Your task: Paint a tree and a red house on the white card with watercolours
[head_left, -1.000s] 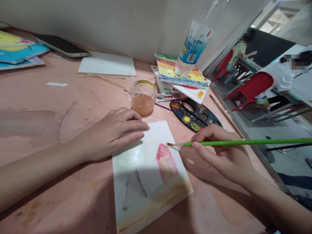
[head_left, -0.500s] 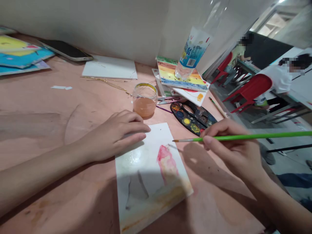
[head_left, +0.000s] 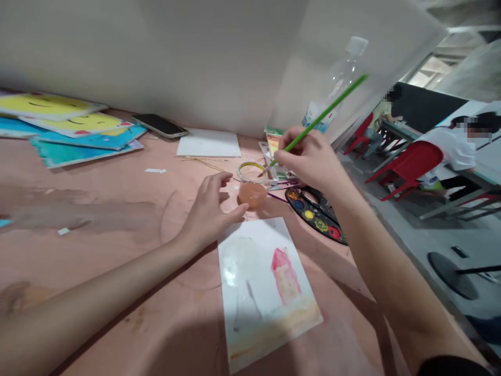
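Green brush [head_left: 324,115] gripped by right hand [head_left: 309,159], tip held at jar [head_left: 252,193] rim; left hand [head_left: 209,216] rested open by jar

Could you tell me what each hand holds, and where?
The right hand grips a thin green paintbrush by its handle; the left hand holds nothing.

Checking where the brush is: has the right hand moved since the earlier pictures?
Yes. Measured against the jar, the right hand has moved forward off the paper, and is now just past the jar's right side.
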A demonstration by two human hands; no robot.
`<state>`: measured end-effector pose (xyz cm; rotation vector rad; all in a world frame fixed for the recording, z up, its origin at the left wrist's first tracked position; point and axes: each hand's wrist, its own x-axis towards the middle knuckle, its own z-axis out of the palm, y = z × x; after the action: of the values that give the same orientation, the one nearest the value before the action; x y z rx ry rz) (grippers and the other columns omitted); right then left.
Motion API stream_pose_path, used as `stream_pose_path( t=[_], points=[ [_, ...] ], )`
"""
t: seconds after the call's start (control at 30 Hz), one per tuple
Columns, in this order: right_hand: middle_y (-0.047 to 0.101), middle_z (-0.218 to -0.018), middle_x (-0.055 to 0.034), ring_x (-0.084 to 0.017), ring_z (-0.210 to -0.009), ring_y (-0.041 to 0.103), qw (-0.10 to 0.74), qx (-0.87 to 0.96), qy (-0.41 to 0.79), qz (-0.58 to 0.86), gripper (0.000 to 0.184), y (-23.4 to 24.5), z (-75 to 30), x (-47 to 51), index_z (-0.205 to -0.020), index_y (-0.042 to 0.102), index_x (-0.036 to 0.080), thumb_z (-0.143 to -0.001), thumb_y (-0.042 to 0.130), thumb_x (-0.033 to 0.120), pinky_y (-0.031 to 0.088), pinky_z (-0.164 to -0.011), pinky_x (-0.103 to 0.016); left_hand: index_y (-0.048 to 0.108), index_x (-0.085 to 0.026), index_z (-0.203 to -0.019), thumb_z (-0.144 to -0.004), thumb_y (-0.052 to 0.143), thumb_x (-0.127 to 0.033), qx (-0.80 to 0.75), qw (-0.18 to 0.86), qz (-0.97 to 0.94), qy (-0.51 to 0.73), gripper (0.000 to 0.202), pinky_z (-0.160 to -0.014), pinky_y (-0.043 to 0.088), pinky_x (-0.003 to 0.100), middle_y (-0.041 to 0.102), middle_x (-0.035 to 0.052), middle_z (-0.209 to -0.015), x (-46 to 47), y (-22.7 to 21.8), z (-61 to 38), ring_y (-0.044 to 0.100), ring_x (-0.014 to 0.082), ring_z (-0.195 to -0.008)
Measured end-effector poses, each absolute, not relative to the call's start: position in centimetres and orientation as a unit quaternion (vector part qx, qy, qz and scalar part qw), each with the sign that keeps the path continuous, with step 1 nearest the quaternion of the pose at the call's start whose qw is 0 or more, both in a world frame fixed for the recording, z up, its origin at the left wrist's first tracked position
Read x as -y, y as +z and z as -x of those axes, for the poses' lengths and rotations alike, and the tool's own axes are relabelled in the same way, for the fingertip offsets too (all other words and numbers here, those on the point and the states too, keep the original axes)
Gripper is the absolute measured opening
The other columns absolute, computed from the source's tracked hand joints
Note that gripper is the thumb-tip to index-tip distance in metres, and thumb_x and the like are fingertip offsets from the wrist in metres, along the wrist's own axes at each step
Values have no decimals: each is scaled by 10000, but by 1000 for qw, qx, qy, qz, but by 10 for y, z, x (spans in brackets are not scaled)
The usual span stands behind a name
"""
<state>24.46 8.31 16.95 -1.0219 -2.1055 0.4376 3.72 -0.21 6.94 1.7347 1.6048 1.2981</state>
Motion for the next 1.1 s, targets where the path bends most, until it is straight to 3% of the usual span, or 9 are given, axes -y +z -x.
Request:
stream_pose_path(
  t=[0.13, 0.23, 0.37, 0.53, 0.67, 0.77, 0.93, 1.1],
  points=[
    [530, -592, 48, -144, -591, 497, 296, 844, 217, 390, 208, 161, -221, -87, -658, 563, 225, -784, 678, 106, 328, -579, -312, 494, -235, -1399, -760, 789, -392, -557, 240, -642, 469, 721, -1124, 576, 528, 594, 127, -1468, -5, 63, -42, 603, 316, -1372],
    [439, -567, 58, -133, -579, 433, 276, 847, 235, 390, 346, 158, -216, -84, -610, 506, 228, -914, 668, 251, 299, -570, -306, 473, -218, -1454, -738, 822, -355, -540, 256, -647, 473, 809, -1223, 492, 567, 578, 148, -1519, -13, 60, -49, 556, 346, -1448],
    [521, -622, 39, -134, -607, 491, 256, 859, 250, 365, 440, 155, -208, -87, -664, 562, 212, -1050, 585, 421, 330, -591, -289, 505, -218, -1451, -777, 785, -253, -511, 297, -656, 470, 730, -1189, 535, 480, 636, 129, -1502, -27, 57, -58, 638, 311, -1386],
    [398, -534, 50, -138, -583, 398, 273, 859, 194, 387, 543, 155, -204, -95, -566, 411, 233, -1059, 624, 313, 268, -632, -316, 563, -219, -1367, -822, 762, -232, -497, 332, -652, 466, 581, -1188, 532, 447, 710, 105, -1445, -38, 52, -58, 674, 286, -1363],
    [479, -537, 32, -144, -578, 469, 250, 865, 205, 384, 531, 151, -205, -96, -589, 511, 215, -1100, 561, 351, 302, -628, -303, 589, -216, -1327, -785, 812, -251, -506, 340, -640, 468, 588, -1197, 514, 469, 730, 104, -1420, -39, 53, -55, 667, 306, -1373],
    [554, -592, 25, -138, -587, 519, 247, 869, 219, 369, 509, 148, -202, -95, -651, 536, 213, -1122, 519, 403, 336, -619, -285, 634, -217, -1244, -789, 800, -259, -508, 351, -638, 460, 486, -1101, 575, 453, 788, 82, -1285, -38, 56, -55, 742, 299, -1227],
    [416, -537, 41, -137, -581, 409, 260, 867, 177, 387, 552, 152, -202, -95, -567, 387, 232, -1074, 603, 259, 277, -645, -316, 614, -217, -1264, -763, 808, -277, -516, 338, -634, 466, 541, -1141, 546, 457, 765, 85, -1337, -39, 56, -55, 712, 299, -1277],
    [557, -598, 19, -142, -595, 502, 243, 877, 200, 364, 510, 150, -201, -96, -640, 531, 216, -1121, 515, 382, 325, -630, -295, 649, -232, -1140, -771, 800, -297, -512, 340, -642, 458, 404, -1021, 609, 438, 804, 50, -1178, -40, 56, -55, 762, 294, -1123]
  ],
)
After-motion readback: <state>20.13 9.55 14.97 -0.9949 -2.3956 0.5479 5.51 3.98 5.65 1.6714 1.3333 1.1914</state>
